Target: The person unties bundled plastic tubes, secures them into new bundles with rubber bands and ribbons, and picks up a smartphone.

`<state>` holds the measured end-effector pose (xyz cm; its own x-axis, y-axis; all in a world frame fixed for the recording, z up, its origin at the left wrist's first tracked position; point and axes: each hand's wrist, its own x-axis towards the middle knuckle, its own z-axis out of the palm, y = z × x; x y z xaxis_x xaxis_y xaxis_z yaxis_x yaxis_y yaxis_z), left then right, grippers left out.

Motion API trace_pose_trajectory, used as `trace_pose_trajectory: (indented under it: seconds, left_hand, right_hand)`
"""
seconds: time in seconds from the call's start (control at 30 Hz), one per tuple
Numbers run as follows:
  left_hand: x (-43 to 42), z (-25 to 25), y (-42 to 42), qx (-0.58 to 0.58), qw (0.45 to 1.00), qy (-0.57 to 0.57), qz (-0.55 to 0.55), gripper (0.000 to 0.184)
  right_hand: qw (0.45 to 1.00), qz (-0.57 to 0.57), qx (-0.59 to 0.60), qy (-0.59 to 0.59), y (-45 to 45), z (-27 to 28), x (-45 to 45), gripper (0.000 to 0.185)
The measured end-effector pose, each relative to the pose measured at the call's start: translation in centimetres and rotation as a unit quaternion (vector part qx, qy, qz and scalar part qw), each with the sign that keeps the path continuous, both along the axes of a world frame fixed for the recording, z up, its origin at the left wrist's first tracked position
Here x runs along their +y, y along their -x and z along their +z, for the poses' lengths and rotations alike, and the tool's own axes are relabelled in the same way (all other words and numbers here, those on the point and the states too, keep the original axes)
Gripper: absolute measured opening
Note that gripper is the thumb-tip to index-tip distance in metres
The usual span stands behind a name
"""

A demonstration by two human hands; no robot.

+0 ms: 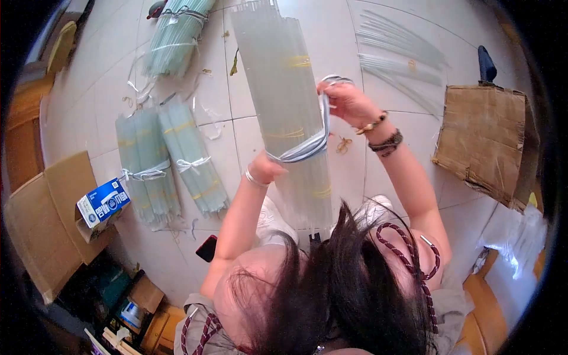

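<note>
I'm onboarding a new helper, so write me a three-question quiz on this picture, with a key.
1. Multiple choice: what does the right hand hold?
(a) a cardboard box
(b) the grey-white strip
(c) a shoe

2. True or false: loose rods lie on the floor to the right of the large bundle.

3. Count: how many tied bundles lie to the left of the large bundle?

Key: 1. b; 2. True; 3. Three.

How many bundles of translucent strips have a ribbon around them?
4: the centre bundle, the top-left bundle, the wide left bundle, and the narrower bundle beside it.
</note>
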<state>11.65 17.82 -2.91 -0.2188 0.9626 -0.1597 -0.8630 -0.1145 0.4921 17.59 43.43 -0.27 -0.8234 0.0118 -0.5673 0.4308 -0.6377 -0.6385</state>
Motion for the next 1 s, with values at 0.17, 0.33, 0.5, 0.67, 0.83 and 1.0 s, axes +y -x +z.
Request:
trace_pose_trajectory:
  seconds: [0.17,0.33,0.5,0.67,0.83,1.0]
  left_hand:
    - [-1.3,-0.3,-0.5,0.020,0.998,0.066,-0.003,0.084]
    - [-2.1,1.0,-0.8,0.022,0.987,0.161,-0.011,0.082]
    - [-1.1,2.1,-1.5,0.035,0.994,0.100,0.009,0.089]
    - [-0.5,2.3,-2.4,0.008,0.999,0.053,0.006,0.098]
    - [-0.7,3.0,-3.2,-0.015,0.998,0.065,-0.004,0.102]
    - [-1.7,2.4,-3.5,-0.001,0.997,0.079,0.000,0.102]
  right_hand:
    - [0.998,0.055,-0.018,0.027,0.5,-3.8,-2.8,0.031]
    - [0.992,0.068,-0.038,-0.095,-0.5,-4.3,-2.0,0.028]
    - [0.966,0.080,-0.068,-0.238,-3.1,-1.5,0.7,0.020]
    - [0.969,0.011,-0.018,-0.246,-4.1,-0.2,1.5,0.024]
    - [0.970,0.048,-0.018,-0.236,-3.2,-0.2,0.5,0.024]
    - [0.961,0.111,-0.004,-0.253,-2.9,0.4,-0.2,0.024]
